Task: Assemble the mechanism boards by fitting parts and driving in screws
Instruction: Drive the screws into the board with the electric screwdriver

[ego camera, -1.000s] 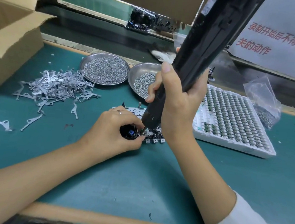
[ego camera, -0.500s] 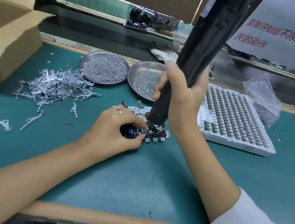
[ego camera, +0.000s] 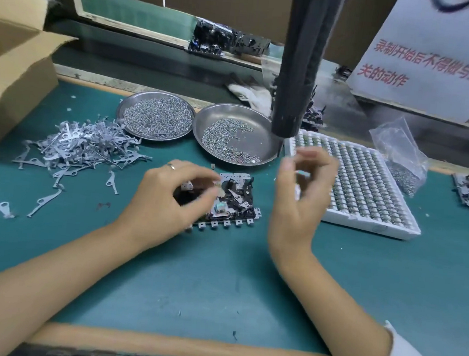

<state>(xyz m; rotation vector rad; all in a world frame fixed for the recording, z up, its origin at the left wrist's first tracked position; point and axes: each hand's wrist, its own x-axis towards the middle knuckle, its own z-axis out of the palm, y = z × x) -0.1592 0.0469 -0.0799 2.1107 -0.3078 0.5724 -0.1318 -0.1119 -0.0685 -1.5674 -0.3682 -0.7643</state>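
Note:
A small mechanism board [ego camera: 233, 200] with black and metal parts lies on the green mat. My left hand [ego camera: 170, 198] rests on its left side, fingers curled around the board's edge. To the board's right my right hand [ego camera: 300, 194] hovers blurred, fingers spread, holding nothing that I can make out. The black electric screwdriver [ego camera: 300, 70] hangs upright above the table, free of both hands, its tip over the gap between the right dish and the tray.
Two steel dishes of screws [ego camera: 158, 115] [ego camera: 235, 138] stand behind the board. A heap of flat metal levers [ego camera: 81, 143] lies at the left, near a cardboard box [ego camera: 11, 76]. A white tray of small parts [ego camera: 353, 184] and a plastic bag [ego camera: 400, 154] sit at the right.
My right hand has let go of the screwdriver, which has swung up and hangs upright. The hand has dropped to the right of the board. The left hand stays on the board.

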